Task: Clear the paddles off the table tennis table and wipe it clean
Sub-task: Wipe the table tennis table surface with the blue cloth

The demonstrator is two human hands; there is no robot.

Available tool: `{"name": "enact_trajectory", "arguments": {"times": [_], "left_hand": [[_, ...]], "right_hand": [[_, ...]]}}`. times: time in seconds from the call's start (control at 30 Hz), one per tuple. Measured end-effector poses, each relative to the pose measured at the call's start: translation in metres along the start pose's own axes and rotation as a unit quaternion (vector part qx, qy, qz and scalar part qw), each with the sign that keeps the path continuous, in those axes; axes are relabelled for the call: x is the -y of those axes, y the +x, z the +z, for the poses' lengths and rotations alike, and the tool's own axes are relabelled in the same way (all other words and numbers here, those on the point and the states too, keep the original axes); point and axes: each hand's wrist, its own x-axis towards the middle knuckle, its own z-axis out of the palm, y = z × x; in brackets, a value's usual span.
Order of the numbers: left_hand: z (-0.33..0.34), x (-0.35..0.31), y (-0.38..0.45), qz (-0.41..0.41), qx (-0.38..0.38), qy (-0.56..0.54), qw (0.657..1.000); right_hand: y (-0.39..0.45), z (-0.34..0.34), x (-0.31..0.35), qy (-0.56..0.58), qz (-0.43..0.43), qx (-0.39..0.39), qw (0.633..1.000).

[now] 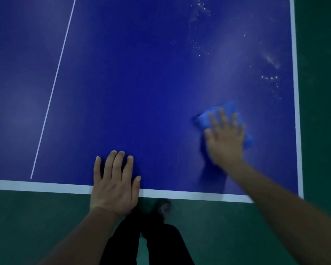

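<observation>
The blue table tennis table fills the view, with white edge lines along its near and right sides. My right hand presses flat with straight fingers on a bunched blue cloth near the right edge; the hand looks blurred. My left hand rests flat on the near edge, fingers straight, holding nothing. White droplets or specks dot the surface beyond the cloth, toward the far right. No paddle is in view.
A thin white centre line runs away from me on the left. Green floor lies to the right of the table and below its near edge. My dark trouser legs and shoe stand under the near edge.
</observation>
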Motion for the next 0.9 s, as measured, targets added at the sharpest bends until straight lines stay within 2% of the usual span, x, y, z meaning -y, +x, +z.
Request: {"name": "enact_trajectory", "arguments": {"times": [0.03,0.1,0.17,0.23,0.33,0.4,0.43,0.53,0.63,0.7,0.73,0.77,0.83,0.9], "left_hand": [[0.0,0.0,-0.001,0.0,0.001,0.001,1.0],[0.0,0.0,-0.001,0.0,0.002,0.003,1.0],[0.0,0.0,0.0,-0.003,0.004,0.003,1.0],[0.001,-0.001,0.0,-0.005,0.005,0.006,1.0],[0.0,-0.001,0.0,-0.006,0.002,0.01,1.0],[-0.002,-0.003,0.0,-0.007,-0.004,0.007,1.0],[-0.003,-0.004,0.0,-0.008,-0.007,0.006,1.0],[-0.004,-0.005,0.0,-0.011,-0.002,0.008,1.0],[-0.005,-0.007,-0.001,-0.018,-0.009,0.012,1.0],[-0.007,-0.012,-0.003,-0.034,-0.019,0.007,0.999],[-0.008,-0.018,-0.004,-0.049,-0.029,-0.002,0.998],[-0.008,-0.028,-0.005,-0.068,-0.043,-0.014,0.997],[-0.008,-0.059,-0.008,-0.104,-0.071,-0.041,0.991],[-0.005,-0.102,-0.01,-0.12,-0.094,-0.074,0.986]], "right_hand": [[0.011,-0.005,-0.029,0.012,0.113,0.017,0.993],[0.033,-0.015,-0.061,0.069,0.288,0.034,0.955],[0.048,-0.018,-0.043,0.093,0.355,0.013,0.93],[0.048,-0.011,0.007,0.088,0.297,-0.004,0.951],[-0.004,0.006,0.087,0.046,0.033,-0.028,0.998],[-0.052,0.013,0.095,0.037,-0.097,-0.016,0.994],[-0.067,0.015,0.082,0.037,-0.12,-0.005,0.992],[-0.084,0.009,0.009,0.018,-0.068,0.021,0.997],[-0.055,-0.003,-0.052,0.023,0.082,0.05,0.995],[-0.036,-0.005,-0.047,0.07,0.193,0.035,0.978],[-0.037,-0.004,-0.031,0.077,0.201,0.035,0.976],[-0.045,0.001,-0.015,0.071,0.157,0.025,0.985],[-0.081,0.009,0.011,0.055,-0.015,0.011,0.998],[-0.115,0.014,-0.008,0.056,-0.125,0.002,0.991]]}}
